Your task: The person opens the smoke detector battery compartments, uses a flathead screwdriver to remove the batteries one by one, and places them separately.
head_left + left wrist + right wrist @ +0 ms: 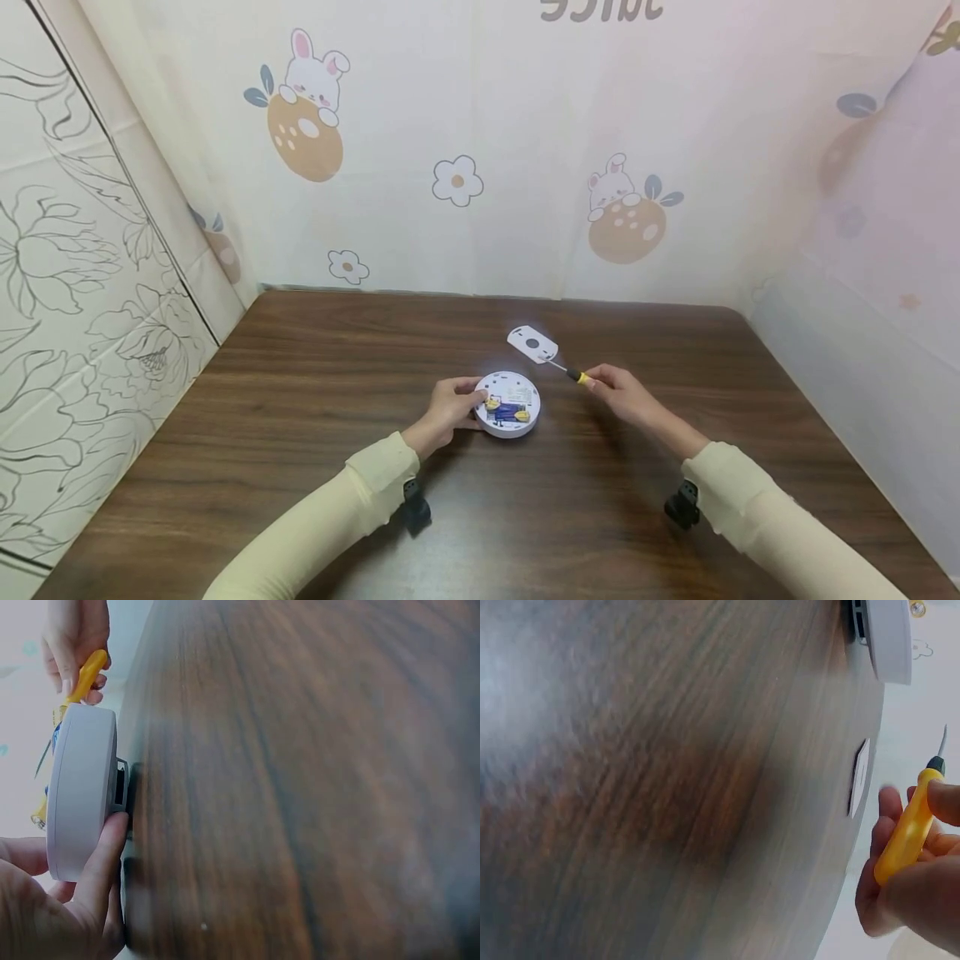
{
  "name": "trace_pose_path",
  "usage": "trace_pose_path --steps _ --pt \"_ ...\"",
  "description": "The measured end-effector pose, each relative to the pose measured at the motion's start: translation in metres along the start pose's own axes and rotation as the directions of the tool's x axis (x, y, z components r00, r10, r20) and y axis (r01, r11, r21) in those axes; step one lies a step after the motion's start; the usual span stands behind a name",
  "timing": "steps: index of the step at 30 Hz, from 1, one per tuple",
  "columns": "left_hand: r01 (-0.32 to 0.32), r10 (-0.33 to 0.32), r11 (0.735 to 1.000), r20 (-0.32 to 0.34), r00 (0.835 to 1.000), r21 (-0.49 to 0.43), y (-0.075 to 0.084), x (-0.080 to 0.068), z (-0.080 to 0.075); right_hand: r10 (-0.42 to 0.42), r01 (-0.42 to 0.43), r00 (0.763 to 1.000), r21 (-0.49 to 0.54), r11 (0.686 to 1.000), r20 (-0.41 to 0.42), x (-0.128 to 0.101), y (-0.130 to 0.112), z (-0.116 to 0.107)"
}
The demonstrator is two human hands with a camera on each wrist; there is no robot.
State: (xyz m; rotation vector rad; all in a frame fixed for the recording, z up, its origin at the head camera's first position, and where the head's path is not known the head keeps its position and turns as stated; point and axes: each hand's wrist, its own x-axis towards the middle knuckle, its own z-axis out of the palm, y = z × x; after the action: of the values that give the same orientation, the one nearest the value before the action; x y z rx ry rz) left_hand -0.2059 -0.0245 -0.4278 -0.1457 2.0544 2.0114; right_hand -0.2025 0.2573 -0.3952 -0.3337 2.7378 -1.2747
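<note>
My left hand (450, 407) grips the left rim of a round white device (515, 385), thumb at the top edge and fingers along the side and underside. Across the device's upward face lies a blue part (510, 413) with yellow pieces at its ends. A dark slotted clip shows beneath the casing (82, 787) in the left wrist view. To the right, my right hand (621, 395) holds a screwdriver (909, 832) by its yellow handle. Its thin shaft points left and away, overlapping a white plate (522, 336) in the head view.
The white plate, with a dark round centre and small slots, lies on the brown wooden table (337, 367) behind the device. Patterned curtains (525, 242) hang along the table's back and sides. A black wrist camera (682, 504) is strapped at each sleeve.
</note>
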Motion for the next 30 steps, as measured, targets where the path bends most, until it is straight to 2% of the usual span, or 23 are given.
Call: trace_pose_path --steps 4,9,16,30 --pt "-0.003 0.003 1.0 0.0 1.0 0.004 -0.001 0.0 -0.002 -0.007 0.004 0.999 -0.076 0.997 -0.048 0.002 0.002 0.0" --pt "-0.007 0.007 1.0 -0.006 1.0 0.016 -0.002 -0.001 -0.005 -0.059 0.04 0.994 -0.184 0.982 -0.097 0.006 0.007 0.001" --pt "-0.009 0.009 1.0 0.0 1.0 0.026 -0.003 -0.001 -0.009 -0.145 0.105 0.984 -0.32 0.941 -0.105 0.009 0.016 -0.001" --pt "-0.023 0.023 0.999 0.005 1.0 0.035 -0.003 -0.004 -0.015 -0.169 0.126 0.981 -0.35 0.928 -0.095 0.011 0.025 0.001"
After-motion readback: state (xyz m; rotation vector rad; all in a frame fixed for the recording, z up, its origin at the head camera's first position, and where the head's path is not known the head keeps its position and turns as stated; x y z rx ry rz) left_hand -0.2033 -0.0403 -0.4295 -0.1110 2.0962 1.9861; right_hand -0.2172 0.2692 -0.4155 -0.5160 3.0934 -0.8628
